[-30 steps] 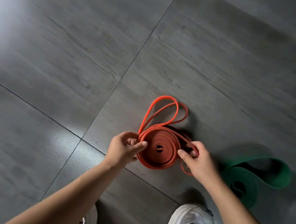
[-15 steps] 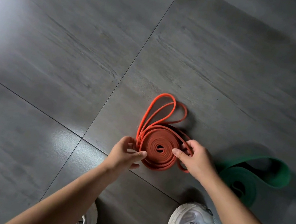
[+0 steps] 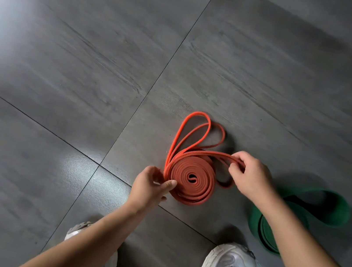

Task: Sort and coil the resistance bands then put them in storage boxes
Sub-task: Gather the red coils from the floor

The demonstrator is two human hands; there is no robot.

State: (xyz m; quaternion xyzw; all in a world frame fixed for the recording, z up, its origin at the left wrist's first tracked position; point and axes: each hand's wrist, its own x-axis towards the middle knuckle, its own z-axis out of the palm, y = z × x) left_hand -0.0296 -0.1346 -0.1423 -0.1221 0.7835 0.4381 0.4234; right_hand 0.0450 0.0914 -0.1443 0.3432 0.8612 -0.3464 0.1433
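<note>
Orange band (image 3: 191,178) lies half coiled on the floor at centre frame; our left hand (image 3: 150,187) pinches the coil (preventing unwinding) while right-hand fingers (image 3: 238,164) grip the loose strand for wrapping.

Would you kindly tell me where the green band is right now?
In the head view the green band lies on the floor at the right, partly behind the right forearm, just right of the orange band.
</note>
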